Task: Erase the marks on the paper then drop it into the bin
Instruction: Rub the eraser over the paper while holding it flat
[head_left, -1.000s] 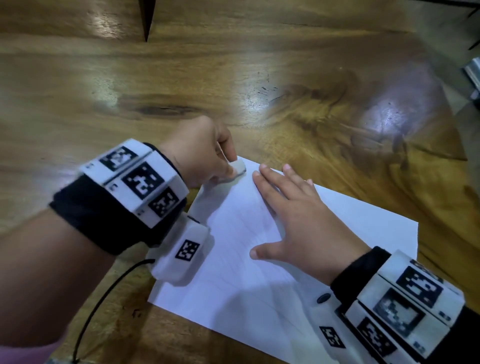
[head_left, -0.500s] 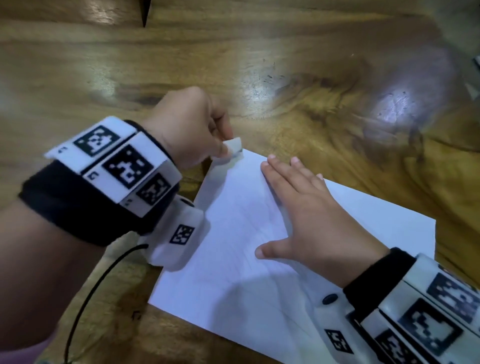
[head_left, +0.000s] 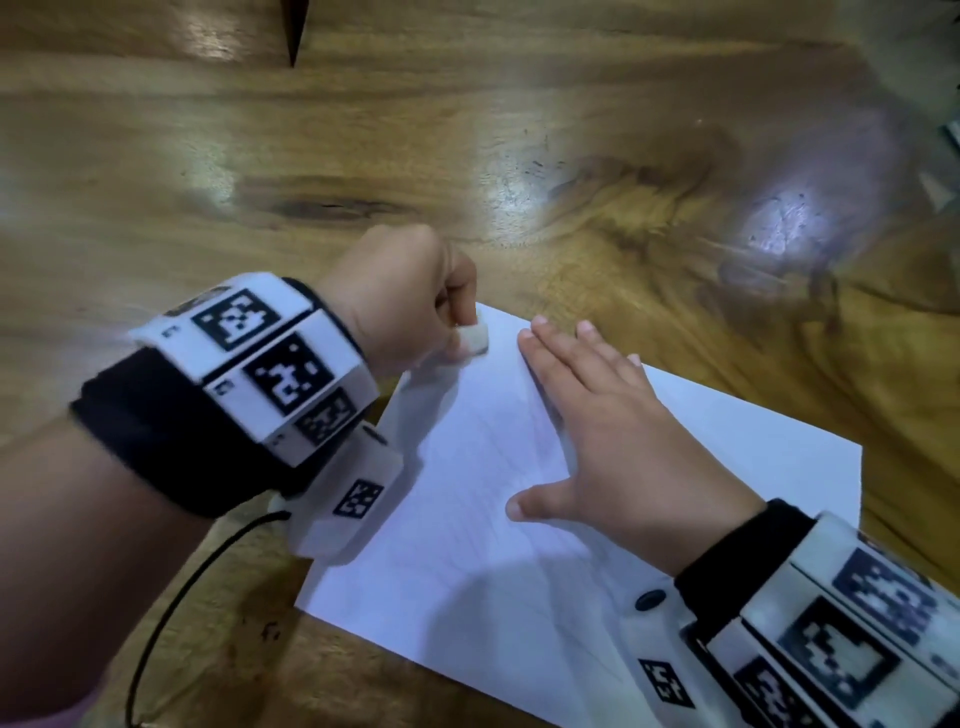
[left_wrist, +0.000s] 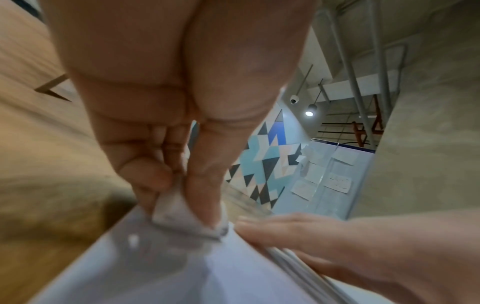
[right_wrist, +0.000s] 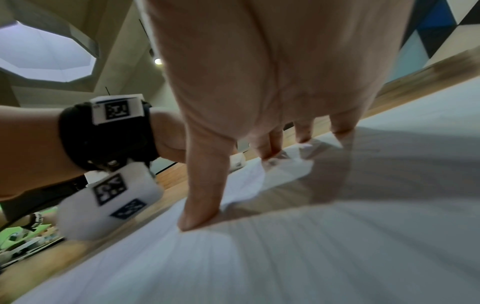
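Note:
A white sheet of paper (head_left: 545, 561) lies on the wooden table (head_left: 467, 130), with faint pencil lines across it. My left hand (head_left: 415, 306) pinches a small white eraser (head_left: 475, 338) between thumb and fingers and holds it against the paper's far corner. In the left wrist view the eraser (left_wrist: 182, 216) sits on the paper (left_wrist: 194, 273) under my thumb. My right hand (head_left: 623, 447) lies flat on the sheet with straight fingers, holding it down. In the right wrist view its fingers (right_wrist: 202, 197) press on the paper (right_wrist: 311, 246). No bin is in view.
Bare wood surrounds the sheet on the far and left sides. A dark pointed thing (head_left: 293, 31) shows at the table's far edge. A black cable (head_left: 171, 603) runs from my left wrist unit toward the near edge.
My left hand with the eraser went off the far corner half a second ago and is back on the corner now. My right hand stays flat on the paper.

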